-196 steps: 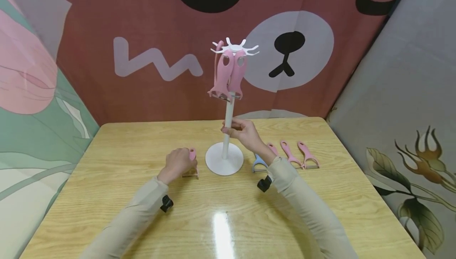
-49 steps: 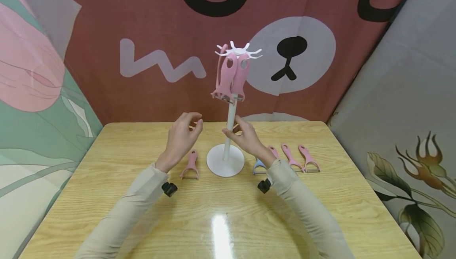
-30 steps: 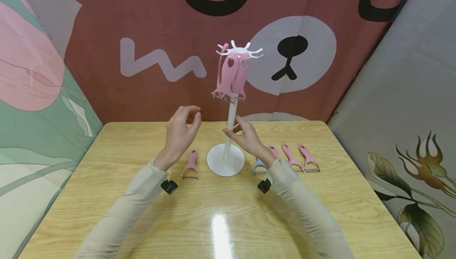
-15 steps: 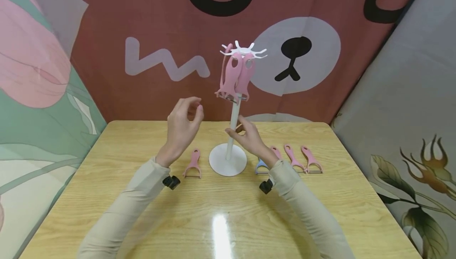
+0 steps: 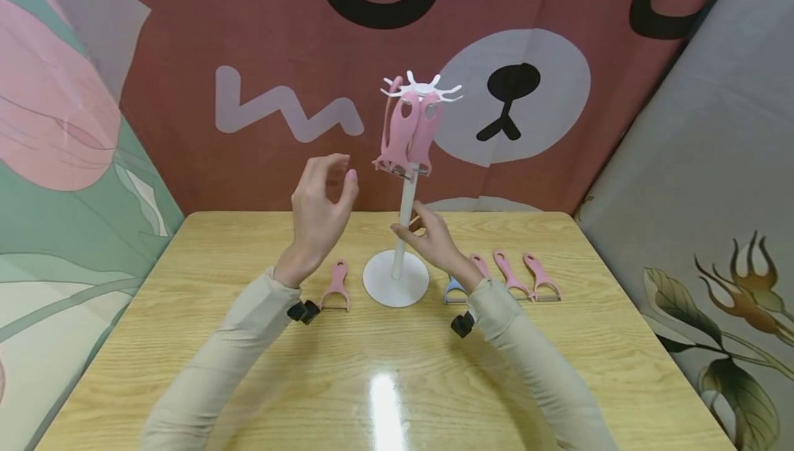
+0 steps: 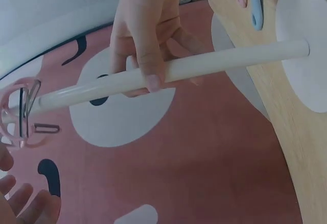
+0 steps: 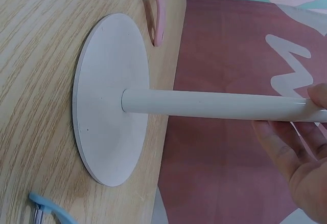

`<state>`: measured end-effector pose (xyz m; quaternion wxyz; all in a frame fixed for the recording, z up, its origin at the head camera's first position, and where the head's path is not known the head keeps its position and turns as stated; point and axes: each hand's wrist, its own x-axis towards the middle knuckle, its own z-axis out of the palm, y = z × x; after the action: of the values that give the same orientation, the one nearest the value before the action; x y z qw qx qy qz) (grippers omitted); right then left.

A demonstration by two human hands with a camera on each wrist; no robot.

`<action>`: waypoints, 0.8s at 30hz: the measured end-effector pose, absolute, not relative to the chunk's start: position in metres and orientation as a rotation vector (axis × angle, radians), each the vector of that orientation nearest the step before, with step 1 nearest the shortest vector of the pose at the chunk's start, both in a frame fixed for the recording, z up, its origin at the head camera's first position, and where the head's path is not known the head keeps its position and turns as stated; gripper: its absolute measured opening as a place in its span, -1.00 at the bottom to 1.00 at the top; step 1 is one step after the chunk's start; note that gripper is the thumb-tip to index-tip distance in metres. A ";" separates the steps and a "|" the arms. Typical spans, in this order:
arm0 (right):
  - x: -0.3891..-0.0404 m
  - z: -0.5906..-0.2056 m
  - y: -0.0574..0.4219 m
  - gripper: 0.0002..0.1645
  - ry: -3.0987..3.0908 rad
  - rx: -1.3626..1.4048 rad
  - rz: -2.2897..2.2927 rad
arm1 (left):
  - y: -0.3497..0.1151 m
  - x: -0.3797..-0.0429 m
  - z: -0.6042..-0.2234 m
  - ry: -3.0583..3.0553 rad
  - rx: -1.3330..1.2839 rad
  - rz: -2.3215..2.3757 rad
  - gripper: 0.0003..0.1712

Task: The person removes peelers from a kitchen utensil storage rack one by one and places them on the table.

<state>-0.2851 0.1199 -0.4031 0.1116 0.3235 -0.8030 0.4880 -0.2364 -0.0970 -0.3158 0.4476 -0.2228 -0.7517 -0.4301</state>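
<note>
My right hand (image 5: 437,241) holds the pole of a white stand (image 5: 407,199), thumb in front and fingers curled behind it, as the right wrist view also shows. Up on the stand's ring of hooks (image 5: 422,89) hang pink peelers (image 5: 403,130), blades downward, overlapping one another. My left hand (image 5: 319,213) is raised to the left of the pole with nothing in it, its fingers loosely bent, a little below and left of the hanging peelers. Below it a single pink peeler (image 5: 338,275) lies on the table, left of the round base (image 5: 384,289).
Right of the base, a blue peeler (image 5: 455,289) and several pink peelers (image 5: 537,272) lie in a row on the wooden table (image 5: 372,347), partly covered by my right wrist. A printed cloth (image 5: 260,168) hangs behind the table, and a flowered one (image 5: 676,182) to the right.
My left hand, earlier down over the pink peeler at the left, has risen beside the pole and left that peeler on the table. My right hand stays on the pole.
</note>
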 end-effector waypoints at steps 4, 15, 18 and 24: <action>-0.285 -0.403 0.119 -0.76 -2.359 0.950 1.433 | -0.093 -0.234 -0.314 -1.829 -0.562 -1.077 -0.72; -0.257 -0.370 0.114 -0.77 -2.361 0.963 1.418 | -0.090 -0.236 -0.312 -1.804 -0.576 -1.091 -0.70; -0.256 -0.369 0.114 -0.78 -2.359 0.963 1.409 | -0.088 -0.236 -0.311 -1.794 -0.577 -1.093 -0.68; -0.256 -0.368 0.114 -0.79 -2.364 0.955 1.412 | -0.082 -0.235 -0.308 -1.794 -0.578 -1.083 -0.58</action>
<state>-0.2556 0.1139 -0.3684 0.1134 0.3255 -0.8058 0.4815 -0.2347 -0.0821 -0.3076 0.4652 -0.2354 -0.7307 -0.4408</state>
